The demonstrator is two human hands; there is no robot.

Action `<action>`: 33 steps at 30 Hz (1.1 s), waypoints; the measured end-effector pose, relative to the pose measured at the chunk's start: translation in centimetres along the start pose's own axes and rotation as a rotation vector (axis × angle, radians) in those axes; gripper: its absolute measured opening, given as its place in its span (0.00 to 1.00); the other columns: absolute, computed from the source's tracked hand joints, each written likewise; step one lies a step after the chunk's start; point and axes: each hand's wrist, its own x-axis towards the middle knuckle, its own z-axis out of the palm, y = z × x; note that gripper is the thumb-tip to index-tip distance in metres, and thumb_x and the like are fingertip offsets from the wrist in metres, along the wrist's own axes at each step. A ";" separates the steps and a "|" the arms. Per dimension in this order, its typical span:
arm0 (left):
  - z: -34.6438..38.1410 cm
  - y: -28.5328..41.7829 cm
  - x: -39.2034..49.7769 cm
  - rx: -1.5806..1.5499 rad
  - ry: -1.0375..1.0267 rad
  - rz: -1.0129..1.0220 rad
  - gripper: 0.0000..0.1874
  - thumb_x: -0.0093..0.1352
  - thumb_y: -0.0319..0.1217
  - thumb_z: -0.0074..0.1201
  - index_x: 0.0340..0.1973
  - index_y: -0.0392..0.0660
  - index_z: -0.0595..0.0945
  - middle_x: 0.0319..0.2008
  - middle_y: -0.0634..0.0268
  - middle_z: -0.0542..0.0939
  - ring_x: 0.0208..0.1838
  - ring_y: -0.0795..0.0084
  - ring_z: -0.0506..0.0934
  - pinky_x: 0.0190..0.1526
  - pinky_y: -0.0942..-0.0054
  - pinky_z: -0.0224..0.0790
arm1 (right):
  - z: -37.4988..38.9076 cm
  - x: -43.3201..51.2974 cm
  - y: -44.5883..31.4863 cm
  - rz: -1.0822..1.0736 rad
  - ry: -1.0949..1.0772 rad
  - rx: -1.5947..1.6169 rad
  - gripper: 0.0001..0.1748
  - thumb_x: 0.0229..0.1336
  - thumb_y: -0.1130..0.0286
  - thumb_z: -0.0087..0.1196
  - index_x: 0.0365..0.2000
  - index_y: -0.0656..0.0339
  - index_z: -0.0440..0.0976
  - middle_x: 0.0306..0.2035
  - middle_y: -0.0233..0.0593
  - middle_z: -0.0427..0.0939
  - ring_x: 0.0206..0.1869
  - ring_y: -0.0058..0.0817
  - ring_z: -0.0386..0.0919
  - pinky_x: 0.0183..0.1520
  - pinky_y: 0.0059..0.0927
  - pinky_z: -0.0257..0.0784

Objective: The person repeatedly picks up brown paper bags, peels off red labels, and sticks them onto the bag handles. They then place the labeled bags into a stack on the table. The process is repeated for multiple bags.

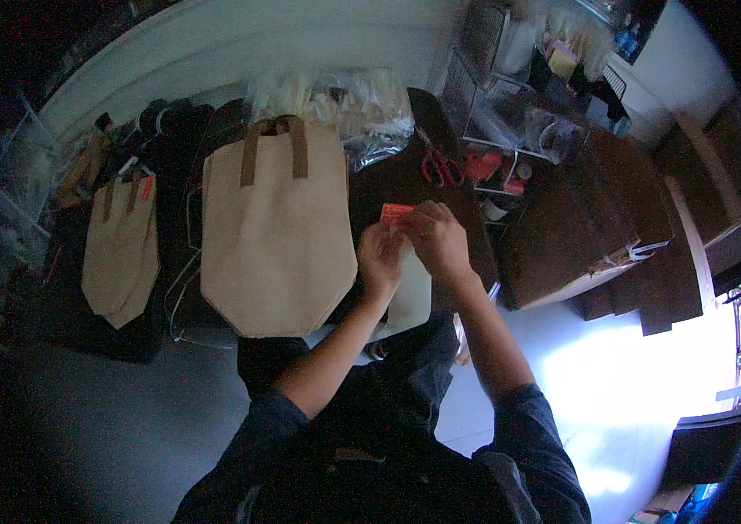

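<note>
A small red label [395, 213] with printing on it is held up between my two hands. The fingertips of my right hand [437, 237] pinch its right part, and my left hand [380, 254] grips it from below. A pale sheet [411, 291] shows under the hands; whether they hold it is hidden. Left of them lies a large beige fabric tote bag [278, 242] with brown handles, which looks stacked on others. Farther left is a stack of smaller beige tote bags [121, 245], with a red label [147, 188] near the top right corner of the upper one.
Red-handled scissors [441, 168] lie beyond my hands. Clear plastic packaging [364, 118] is piled behind the large bag. A wire rack [508, 124] holds assorted items at the back right. Large cardboard boxes [580, 223] stand to the right.
</note>
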 end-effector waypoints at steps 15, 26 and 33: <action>0.7 0.3 -0.7 0.027 -0.025 -0.021 0.14 0.68 0.24 0.58 0.47 0.38 0.74 0.45 0.63 0.78 0.46 0.72 0.76 0.50 0.74 0.71 | 0.0 1.5 1.3 -0.070 -0.146 0.018 0.04 0.48 0.72 0.60 0.28 0.59 0.80 0.34 0.39 0.79 0.38 0.41 0.78 0.39 0.37 0.76; 1.8 2.6 -2.0 0.294 0.002 0.100 0.22 0.68 0.19 0.49 0.57 0.37 0.62 0.46 0.53 0.75 0.47 0.65 0.77 0.49 0.69 0.71 | -2.3 6.1 2.9 0.525 0.390 0.846 0.13 0.65 0.67 0.51 0.32 0.68 0.79 0.31 0.36 0.82 0.34 0.20 0.76 0.36 0.24 0.69; 1.4 3.1 -2.7 0.593 -0.116 0.327 0.35 0.62 0.23 0.57 0.62 0.36 0.59 0.59 0.46 0.63 0.61 0.53 0.66 0.61 0.58 0.61 | 1.1 6.2 1.6 0.521 0.326 0.878 0.13 0.64 0.64 0.55 0.39 0.64 0.79 0.37 0.31 0.81 0.36 0.17 0.75 0.39 0.21 0.69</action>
